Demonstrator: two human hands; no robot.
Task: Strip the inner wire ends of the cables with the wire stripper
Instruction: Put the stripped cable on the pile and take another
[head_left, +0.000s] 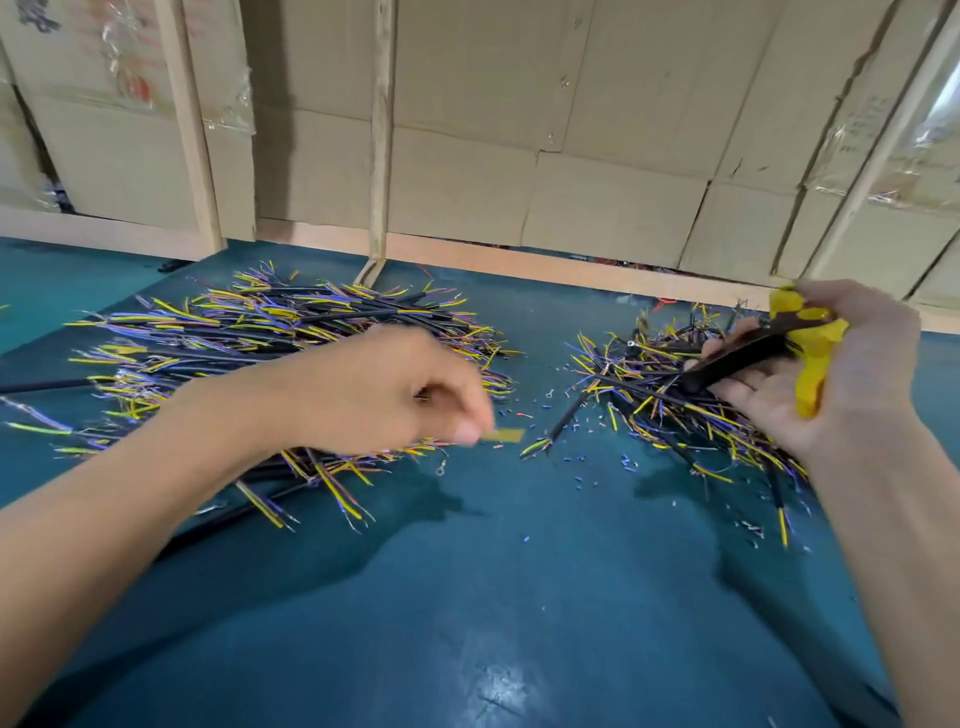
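My right hand (826, 364) grips the yellow and black wire stripper (779, 343) above the smaller pile of black cables (670, 400) with yellow, purple and brown inner wires on the right. My left hand (384, 389) hovers over the near edge of the larger cable pile (270, 343) on the left, fingers curled, pinching a blurred yellowish wire end (506, 435) that sticks out to the right. The rest of that cable is hidden under the hand. A single short cable (558, 426) lies between the piles.
The teal table top (493, 597) carries scattered bits of stripped insulation (587, 421) and small ring terminals between the piles. A wooden frame with cardboard panels (519, 130) closes off the back edge of the table.
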